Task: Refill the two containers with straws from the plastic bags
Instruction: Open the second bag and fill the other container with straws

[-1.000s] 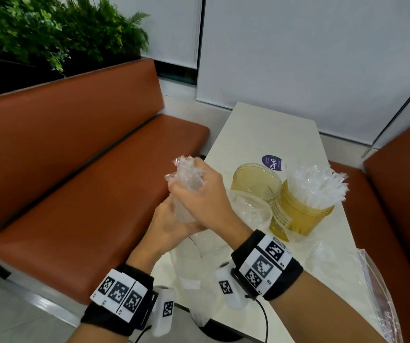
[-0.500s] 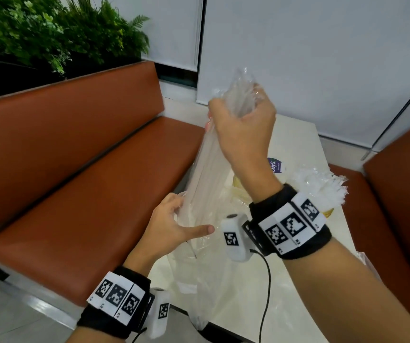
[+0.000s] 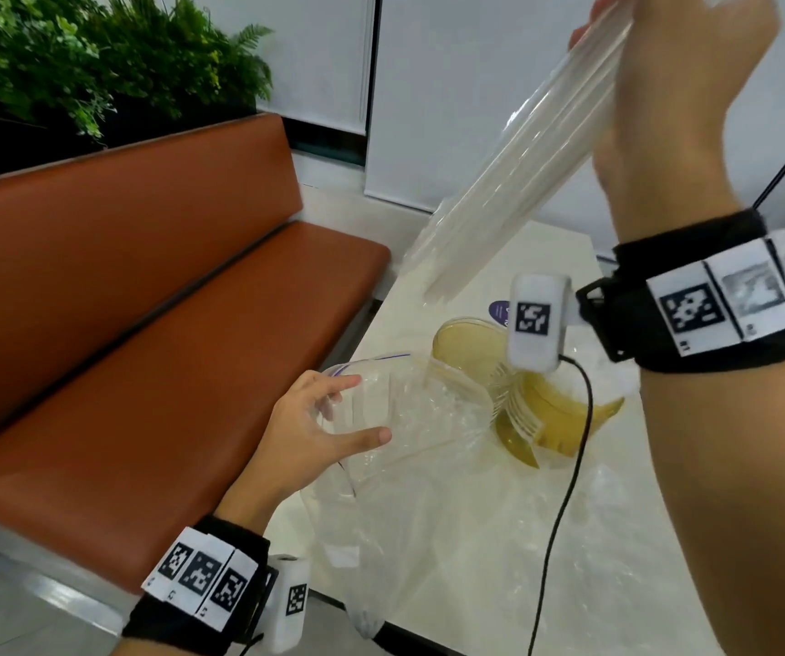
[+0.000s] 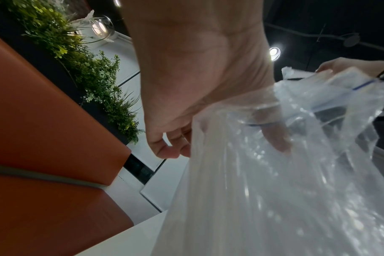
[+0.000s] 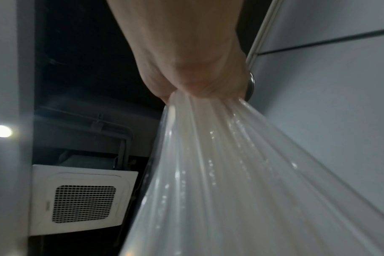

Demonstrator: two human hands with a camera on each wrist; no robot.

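Currently the right hand (image 3: pixel 679 87) grips a bundle of straws (image 3: pixel 518 182) by its top end, raised clear above the bench (image 3: pixel 452 561). The left hand (image 3: pixel 305 433) pinches the plastic bag (image 3: pixel 409 419) mouth at the bench's left edge, keeping it open beside the two containers (image 3: pixel 537 409).

**Hardly any writing you can read**

On your table (image 3: pixel 456 537) sits a round purple sticker (image 3: pixel 498 312) with white lettering, but your wrist camera hides most of it and nothing legible remains. The bands on your wrists carry black-and-white square code markers (image 3: pixel 688 311), not words. Small marks beneath them are too tiny to read.
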